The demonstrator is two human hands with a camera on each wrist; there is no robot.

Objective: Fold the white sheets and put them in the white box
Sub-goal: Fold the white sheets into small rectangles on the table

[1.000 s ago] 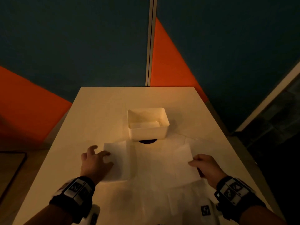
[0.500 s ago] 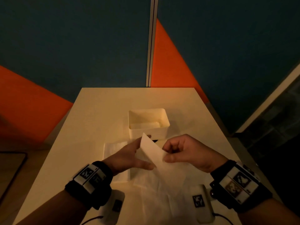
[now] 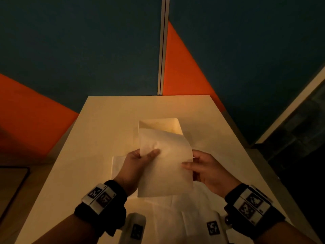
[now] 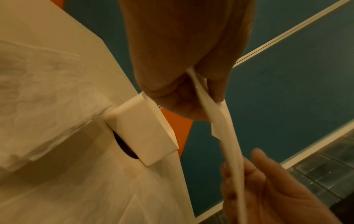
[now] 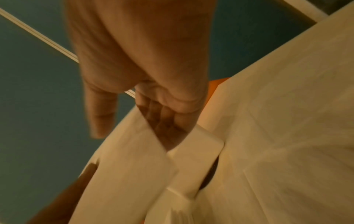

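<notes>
A white sheet hangs in the air above the table, between both hands, its top edge curling over. My left hand pinches its left edge, thumb on the near face. My right hand pinches its right edge with thumb and fingers. The left wrist view shows the sheet edge-on, running from the left hand down to the right hand. The white box stands behind the sheet at mid-table, partly hidden; it also shows as the box and the box in the wrist views.
More white sheets lie spread on the cream table under my hands, and one sheet lies flat at the left. A dark round spot shows beneath the box. Blue and orange wall panels stand behind the table.
Both hands were resting on the flat sheets. The right hand lifted one sheet, the left hand took its other edge, and the sheet now stands raised in front of the box.
</notes>
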